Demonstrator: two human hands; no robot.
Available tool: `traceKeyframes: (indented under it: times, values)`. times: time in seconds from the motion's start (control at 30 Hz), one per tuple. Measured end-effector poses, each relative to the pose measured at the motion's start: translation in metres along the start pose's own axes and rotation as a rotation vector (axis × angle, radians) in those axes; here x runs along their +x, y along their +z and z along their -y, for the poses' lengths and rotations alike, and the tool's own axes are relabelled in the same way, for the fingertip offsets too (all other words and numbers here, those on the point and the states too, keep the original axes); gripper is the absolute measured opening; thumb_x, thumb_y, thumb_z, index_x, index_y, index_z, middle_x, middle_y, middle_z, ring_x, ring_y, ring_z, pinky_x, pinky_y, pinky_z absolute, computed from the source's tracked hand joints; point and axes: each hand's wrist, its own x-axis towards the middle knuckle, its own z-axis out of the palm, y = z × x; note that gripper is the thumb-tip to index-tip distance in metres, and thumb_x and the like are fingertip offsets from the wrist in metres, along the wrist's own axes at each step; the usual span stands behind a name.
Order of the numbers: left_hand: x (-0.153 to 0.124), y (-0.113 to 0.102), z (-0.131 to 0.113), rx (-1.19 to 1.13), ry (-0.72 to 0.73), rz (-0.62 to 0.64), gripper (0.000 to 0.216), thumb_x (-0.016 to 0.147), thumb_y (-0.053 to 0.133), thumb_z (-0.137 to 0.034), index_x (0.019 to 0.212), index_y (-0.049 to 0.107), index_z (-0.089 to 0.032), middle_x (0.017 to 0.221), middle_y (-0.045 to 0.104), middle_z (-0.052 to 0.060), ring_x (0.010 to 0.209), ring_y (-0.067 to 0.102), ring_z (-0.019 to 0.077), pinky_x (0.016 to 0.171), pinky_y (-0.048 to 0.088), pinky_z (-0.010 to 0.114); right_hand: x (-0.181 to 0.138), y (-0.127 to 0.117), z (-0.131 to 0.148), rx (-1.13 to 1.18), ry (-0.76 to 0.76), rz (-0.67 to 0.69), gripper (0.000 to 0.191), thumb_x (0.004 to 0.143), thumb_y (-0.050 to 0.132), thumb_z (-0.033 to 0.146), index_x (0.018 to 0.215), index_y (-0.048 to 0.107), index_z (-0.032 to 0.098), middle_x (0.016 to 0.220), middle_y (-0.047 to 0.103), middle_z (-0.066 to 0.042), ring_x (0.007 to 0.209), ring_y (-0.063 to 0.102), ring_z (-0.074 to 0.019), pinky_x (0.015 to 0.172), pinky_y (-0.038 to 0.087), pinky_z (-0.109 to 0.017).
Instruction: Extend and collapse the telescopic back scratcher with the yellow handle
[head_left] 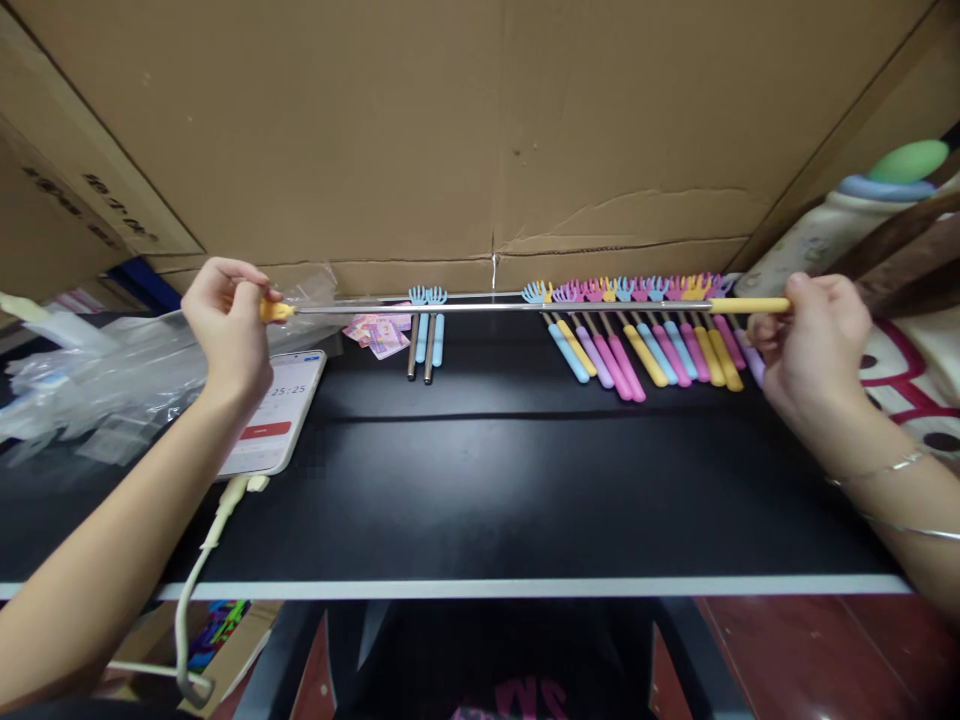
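Observation:
Stretched out between my hands is a yellow telescopic back scratcher, its thin metal rod running level above the table. My left hand pinches its yellow claw end, which the fingers partly cover. At the other end, my right hand grips the tip of the yellow handle. Behind and below the rod, a row of back scratchers in blue, yellow, pink and purple leans with claws toward the cardboard. Further left lie a few blue back scratchers, two with bare metal ends showing.
A charging phone lies by my left forearm, its cable hanging over the edge of the black table. Clear plastic bags and small printed cards sit left. Cardboard walls the back. A bottle stands right.

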Motion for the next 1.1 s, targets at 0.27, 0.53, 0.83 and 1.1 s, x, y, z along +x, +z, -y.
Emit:
traceKeyframes:
  times: [0.27,0.53,0.83,1.1]
  values:
    - [-0.017,0.002,0.0,0.156,0.018,0.296,0.007,0.069,0.056,-0.022,0.071,0.059,-0.016,0.07,0.059,-0.001,0.061,0.054,0.0082,0.046,0.041,0.014,-0.024,0.006,0.001,-0.09,-0.007,0.385,0.032,0.075,0.068,0.044,0.073,0.043,0.024,0.04,0.044,0.006,0.032,0.038,-0.0103,0.031,0.024,-0.02]
    - [-0.02,-0.001,-0.011,0.179,0.046,0.499,0.015,0.074,0.067,-0.033,0.077,0.064,-0.019,0.075,0.061,-0.002,0.056,0.052,0.0086,0.051,0.042,0.021,-0.027,0.006,0.01,-0.081,0.053,0.601,0.047,0.064,0.08,0.055,0.07,0.045,0.024,0.042,0.046,0.007,0.037,0.042,-0.0102,0.033,0.031,-0.022]
    - [-0.012,-0.006,-0.011,0.052,0.089,0.497,0.039,0.069,0.08,-0.046,0.097,0.063,-0.024,0.086,0.053,-0.001,0.064,0.051,0.0103,0.059,0.048,0.025,-0.02,-0.003,0.01,-0.102,0.024,0.732,0.046,0.071,0.077,0.053,0.085,0.043,0.025,0.051,0.053,0.007,0.041,0.048,-0.0112,0.036,0.033,-0.022]
    - [-0.042,0.005,-0.018,0.236,0.375,1.005,0.025,0.089,0.059,-0.041,0.107,0.062,-0.024,0.109,0.058,0.006,0.108,0.056,0.0237,0.098,0.046,0.04,-0.044,0.009,0.014,-0.108,0.037,0.945,0.036,0.082,0.067,0.051,0.089,0.047,0.022,0.064,0.065,-0.001,0.056,0.06,-0.0144,0.053,0.043,-0.028]
